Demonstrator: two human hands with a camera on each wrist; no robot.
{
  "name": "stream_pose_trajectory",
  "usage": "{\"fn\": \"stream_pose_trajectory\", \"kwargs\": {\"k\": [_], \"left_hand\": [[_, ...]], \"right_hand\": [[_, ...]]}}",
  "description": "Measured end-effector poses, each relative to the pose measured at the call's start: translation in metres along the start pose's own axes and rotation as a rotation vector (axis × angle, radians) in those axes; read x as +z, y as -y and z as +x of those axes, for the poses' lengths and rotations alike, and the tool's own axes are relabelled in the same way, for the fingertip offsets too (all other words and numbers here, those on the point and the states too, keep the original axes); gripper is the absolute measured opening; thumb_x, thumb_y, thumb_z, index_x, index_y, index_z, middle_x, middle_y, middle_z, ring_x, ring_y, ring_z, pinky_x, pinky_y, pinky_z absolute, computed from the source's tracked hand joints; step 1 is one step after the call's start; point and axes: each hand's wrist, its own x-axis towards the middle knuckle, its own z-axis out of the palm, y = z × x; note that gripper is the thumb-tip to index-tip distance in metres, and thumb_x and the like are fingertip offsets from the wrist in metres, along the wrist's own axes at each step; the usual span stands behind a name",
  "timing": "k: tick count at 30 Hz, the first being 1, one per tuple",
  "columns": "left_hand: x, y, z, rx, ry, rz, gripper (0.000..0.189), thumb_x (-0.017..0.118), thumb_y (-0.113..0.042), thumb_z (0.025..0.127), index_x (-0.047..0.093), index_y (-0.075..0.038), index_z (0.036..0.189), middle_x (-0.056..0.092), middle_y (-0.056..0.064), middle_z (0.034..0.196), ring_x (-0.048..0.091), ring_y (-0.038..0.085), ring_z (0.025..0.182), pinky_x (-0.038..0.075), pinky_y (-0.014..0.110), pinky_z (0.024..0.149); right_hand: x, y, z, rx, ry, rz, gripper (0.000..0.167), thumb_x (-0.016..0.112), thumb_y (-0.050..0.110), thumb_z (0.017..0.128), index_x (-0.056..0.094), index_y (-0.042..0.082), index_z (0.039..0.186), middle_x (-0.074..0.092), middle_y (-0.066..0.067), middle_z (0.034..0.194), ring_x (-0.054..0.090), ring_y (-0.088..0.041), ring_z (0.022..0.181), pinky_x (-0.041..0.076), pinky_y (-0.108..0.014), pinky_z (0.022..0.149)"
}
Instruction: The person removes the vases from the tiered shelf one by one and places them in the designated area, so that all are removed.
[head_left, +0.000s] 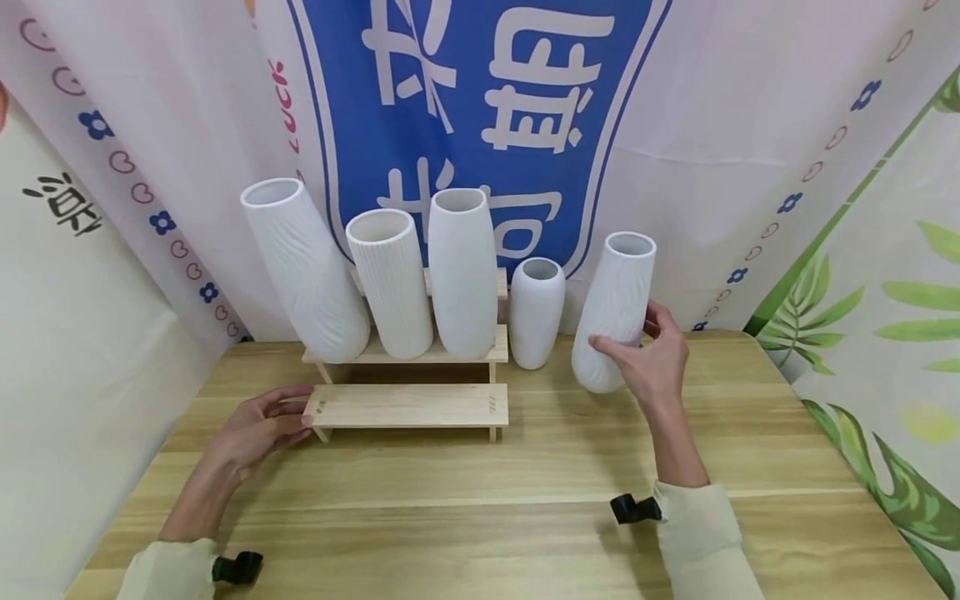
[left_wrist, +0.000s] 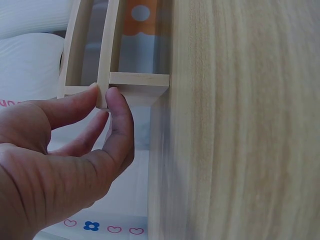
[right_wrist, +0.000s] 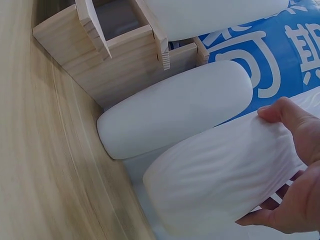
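My right hand [head_left: 652, 358] grips a white vase with a wavy relief [head_left: 613, 317] from its right side, thumb at the front and fingers behind. In the right wrist view this vase [right_wrist: 225, 175] lies close beside a smaller smooth white vase [right_wrist: 175, 110]. At the left, my left hand [head_left: 258, 425] pinches the end of the lowest board of a stepped wooden stand [head_left: 408, 406]. Thumb and fingertips meet on the board's edge [left_wrist: 103, 70] in the left wrist view.
On the stand's middle step are a tall wavy vase [head_left: 307, 267], a ribbed vase [head_left: 390, 283] and a smooth vase [head_left: 462, 275]. The smaller smooth vase stands on the wooden table [head_left: 450, 517] right of the stand. Behind hangs a printed curtain [head_left: 697, 183] with a blue panel.
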Motion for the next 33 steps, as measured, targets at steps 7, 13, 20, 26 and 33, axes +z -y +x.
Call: {"fn": "stream_pose_trajectory", "kwargs": {"k": [7,13,20,26,33], "left_hand": [[0.002,0.0,0.0,-0.003,0.0,-0.002,0.069,0.063,-0.001,0.106,0.028,0.008,0.165,0.04,0.039,0.158,0.07,0.005,0.106,0.064,0.026,0.098],[0.002,0.0,-0.001,0.004,0.002,-0.006,0.069,0.063,0.0,0.106,0.028,0.009,0.165,0.04,0.039,0.158,0.071,0.005,0.106,0.065,0.026,0.098],[0.001,-0.003,-0.001,0.01,-0.003,-0.003,0.068,0.063,0.0,0.105,0.03,0.009,0.164,0.043,0.038,0.155,0.07,0.004,0.105,0.064,0.026,0.098],[0.001,-0.004,-0.001,0.007,-0.004,0.0,0.068,0.064,-0.001,0.105,0.031,0.008,0.164,0.045,0.037,0.154,0.07,0.005,0.106,0.065,0.027,0.098],[0.001,-0.003,-0.002,0.009,-0.005,-0.009,0.068,0.064,0.0,0.105,0.03,0.008,0.164,0.042,0.039,0.157,0.07,0.004,0.106,0.064,0.026,0.098]], "right_hand": [[0.007,-0.004,0.012,0.002,0.0,0.023,0.086,0.095,0.017,0.078,0.056,0.007,0.153,0.063,-0.019,0.147,0.058,-0.033,0.133,0.054,-0.057,0.114],[0.015,-0.009,0.022,0.016,0.0,0.052,0.086,0.095,0.017,0.078,0.055,0.008,0.153,0.061,-0.017,0.149,0.056,-0.033,0.136,0.052,-0.056,0.117],[0.028,-0.014,0.033,-0.006,-0.03,0.089,0.085,0.096,0.014,0.077,0.057,0.008,0.152,0.061,-0.017,0.15,0.056,-0.033,0.137,0.051,-0.053,0.119],[0.036,-0.02,0.038,-0.014,-0.048,0.111,0.084,0.096,0.015,0.078,0.057,0.009,0.152,0.062,-0.016,0.15,0.056,-0.032,0.137,0.05,-0.053,0.12],[0.042,-0.027,0.045,-0.008,-0.065,0.14,0.084,0.095,0.015,0.078,0.057,0.01,0.153,0.061,-0.017,0.149,0.057,-0.031,0.137,0.05,-0.053,0.121]]}}
